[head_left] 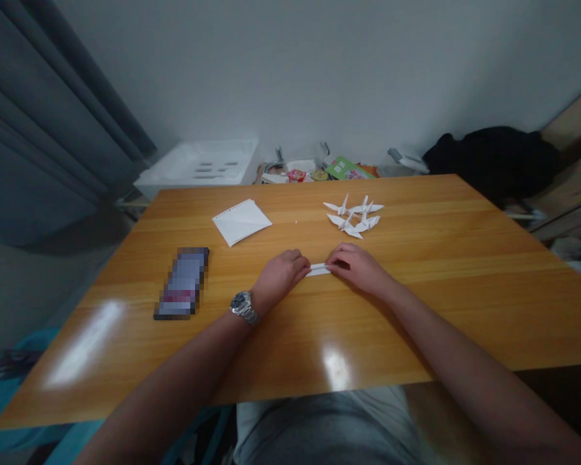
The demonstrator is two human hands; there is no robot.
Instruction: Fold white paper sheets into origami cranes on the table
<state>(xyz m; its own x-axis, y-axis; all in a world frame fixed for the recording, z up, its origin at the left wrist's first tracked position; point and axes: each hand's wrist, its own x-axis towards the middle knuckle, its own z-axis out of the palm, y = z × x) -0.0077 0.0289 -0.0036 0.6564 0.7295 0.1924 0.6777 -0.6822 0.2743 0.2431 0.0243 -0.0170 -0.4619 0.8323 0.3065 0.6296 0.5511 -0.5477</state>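
Observation:
A small folded strip of white paper [318,270] lies near the middle of the table between my two hands. Its left end is pinched by my left hand [283,272], which has a metal watch [243,306] at the wrist. At the other end, the fingers of my right hand [356,266] close on the paper's edge. Beyond my right hand stands a cluster of several white paper cranes [353,219]. Farther left lies a stack of white paper sheets [242,221] with a perforated edge. My fingertips partly hide both ends of the strip.
A phone [183,283] with a blurred-out screen lies on the wooden table [416,258] at the left. Behind the table stand a white foam box [198,165], a green booklet [346,169] and other small items. A dark cloth heap [494,158] is at the back right.

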